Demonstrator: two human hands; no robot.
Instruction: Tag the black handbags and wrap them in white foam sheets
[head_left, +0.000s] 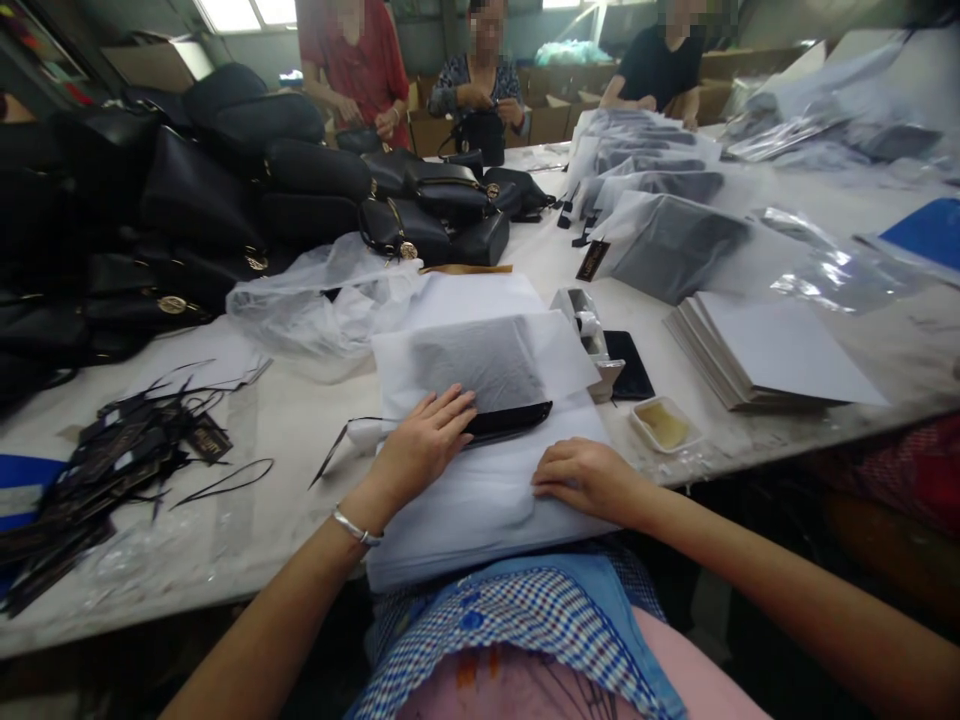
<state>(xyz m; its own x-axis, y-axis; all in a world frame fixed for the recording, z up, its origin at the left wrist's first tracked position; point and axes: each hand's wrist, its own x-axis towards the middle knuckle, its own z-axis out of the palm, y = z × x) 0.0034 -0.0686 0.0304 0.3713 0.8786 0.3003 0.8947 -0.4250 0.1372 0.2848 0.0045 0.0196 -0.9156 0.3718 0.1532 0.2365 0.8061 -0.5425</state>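
Note:
In front of me a flat black bag (506, 420) lies partly wrapped in thin white tissue paper (480, 355). My left hand (431, 430) is spread flat over the bag's near left part, its fingers on the paper and the black edge. To the right and nearer my body, my right hand (581, 477) has its fingers curled together at the white sheets (480, 505), seeming to pinch the top one. A thin black cord with a hang tag (330, 455) sticks out on the left of the wrapped bag.
Black handbags (300, 180) are heaped at the left, behind loose black tags (112, 450). Wrapped bags (675, 245) stand in a row at the back right. Grey-white boards (780, 345), a small dish (666, 424) and a phone-like black slab (628, 365) lie right. Several people work across the table.

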